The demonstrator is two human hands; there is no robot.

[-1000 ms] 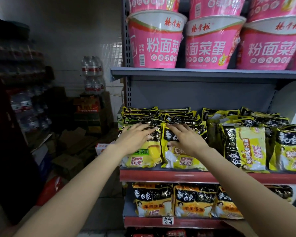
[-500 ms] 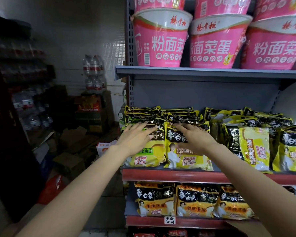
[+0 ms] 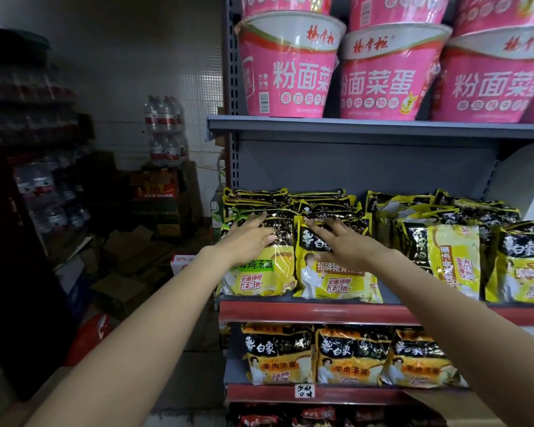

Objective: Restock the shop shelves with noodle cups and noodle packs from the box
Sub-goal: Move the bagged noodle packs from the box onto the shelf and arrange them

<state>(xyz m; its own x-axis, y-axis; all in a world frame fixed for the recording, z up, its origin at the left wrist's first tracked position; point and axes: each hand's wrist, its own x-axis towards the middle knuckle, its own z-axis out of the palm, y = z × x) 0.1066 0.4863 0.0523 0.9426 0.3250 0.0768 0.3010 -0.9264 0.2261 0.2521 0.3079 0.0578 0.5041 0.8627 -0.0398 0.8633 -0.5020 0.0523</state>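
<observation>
Both hands are laid flat on the yellow noodle packs of the middle shelf (image 3: 321, 312), fingers straight and spread, nothing gripped. The left hand (image 3: 250, 238) is pressed on the top of the left front pack (image 3: 259, 272), the right hand (image 3: 342, 245) on the neighbouring front pack (image 3: 330, 278); the two packs are stood upright, side by side and touching, at the shelf's red front edge. Compared with half a second earlier, the hands are kept on the same two packs in much the same pose (the fingers of the left reach slightly further over the pack's top), and the packs have not been shifted. More yellow packs (image 3: 450, 257) are leaned further right on the same shelf. Pink noodle cups (image 3: 290, 69) are stacked on the grey shelf above (image 3: 383, 127), and further packs (image 3: 278, 355) are lined up on the shelf below. To the left, bottled water (image 3: 164, 131) is piled on cardboard boxes (image 3: 158, 195).
</observation>
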